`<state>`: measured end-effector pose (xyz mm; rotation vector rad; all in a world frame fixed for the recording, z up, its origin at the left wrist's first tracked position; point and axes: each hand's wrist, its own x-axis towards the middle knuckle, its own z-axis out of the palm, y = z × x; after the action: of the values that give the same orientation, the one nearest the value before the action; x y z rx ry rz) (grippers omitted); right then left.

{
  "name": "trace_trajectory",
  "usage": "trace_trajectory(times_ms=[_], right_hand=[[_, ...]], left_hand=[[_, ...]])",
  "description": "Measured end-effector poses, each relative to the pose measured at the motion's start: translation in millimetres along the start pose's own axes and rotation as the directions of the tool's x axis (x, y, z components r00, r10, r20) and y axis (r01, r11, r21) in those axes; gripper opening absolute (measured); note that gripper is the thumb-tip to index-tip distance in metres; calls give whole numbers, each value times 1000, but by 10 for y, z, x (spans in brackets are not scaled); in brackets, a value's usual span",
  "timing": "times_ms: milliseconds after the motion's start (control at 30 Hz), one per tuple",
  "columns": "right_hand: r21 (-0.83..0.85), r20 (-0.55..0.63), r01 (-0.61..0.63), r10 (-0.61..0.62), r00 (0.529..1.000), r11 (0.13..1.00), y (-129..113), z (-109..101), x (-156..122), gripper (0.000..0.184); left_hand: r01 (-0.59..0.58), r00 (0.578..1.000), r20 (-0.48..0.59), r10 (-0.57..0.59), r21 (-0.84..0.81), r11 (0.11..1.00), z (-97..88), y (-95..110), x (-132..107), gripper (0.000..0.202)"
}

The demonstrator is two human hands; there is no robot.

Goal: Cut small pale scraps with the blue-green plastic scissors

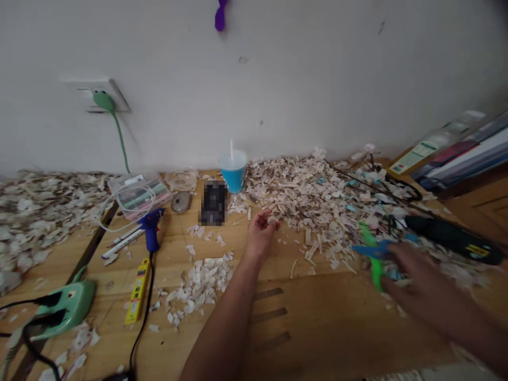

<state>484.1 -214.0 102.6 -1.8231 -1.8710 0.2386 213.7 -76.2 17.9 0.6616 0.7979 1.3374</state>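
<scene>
My left hand [262, 227] is over the middle of the wooden table [317, 317], at the near edge of a heap of pale flakes [293, 190]. Its fingers curl toward the thumb in a pinch, and I cannot make out what is between them. At the right, my right hand [420, 286] is smeared by motion. It grips what look like blue-and-green scissors [373, 251], their two parts crossed and spread, above scattered flakes. A smaller pile of pale flakes [206, 280] lies left of my left forearm.
A blue cup [233, 174] with a straw stands by the wall. Leftward are a pixelated dark object [213, 203], a round tin [181, 201], a blue glue gun [151, 230], a yellow box [137, 291] and a green power strip [73, 307]. A dark umbrella-like bundle [456, 241] and bottle [432, 140] are right.
</scene>
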Motion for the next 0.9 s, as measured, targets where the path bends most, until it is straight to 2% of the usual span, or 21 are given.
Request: trace_trajectory(times_ms=[67, 133, 200, 267, 433, 633, 767, 900], right_hand=[[87, 77, 6, -13, 997, 996, -223, 549, 185, 30], [149, 104, 8, -24, 994, 989, -490, 1027, 334, 26], [155, 97, 8, -24, 995, 988, -697, 1351, 455, 25], [131, 99, 46, -59, 993, 990, -789, 1525, 536, 28], [76, 58, 57, -62, 996, 995, -731, 1620, 529, 31], [159, 66, 46, -57, 996, 986, -717, 1569, 479, 23], [189, 55, 15, -26, 998, 982, -660, 1516, 528, 22], [156, 73, 65, -77, 994, 986, -608, 1486, 548, 21]], left_hand=[[26, 1000, 7, -26, -20, 999, -20, 8, -6, 42], [51, 999, 6, -51, -47, 998, -37, 16, -10, 46], [65, 998, -9, -66, -90, 994, -44, 28, -12, 47], [62, 997, -44, -68, -135, 989, -40, 40, -12, 47], [68, 995, -56, -82, -220, 973, -5, 40, -18, 44], [75, 995, -56, -84, -157, 985, 11, -16, -37, 43], [92, 995, -29, -99, -176, 980, 30, -3, -51, 41], [96, 994, -31, -103, -180, 979, 49, 11, -53, 40]])
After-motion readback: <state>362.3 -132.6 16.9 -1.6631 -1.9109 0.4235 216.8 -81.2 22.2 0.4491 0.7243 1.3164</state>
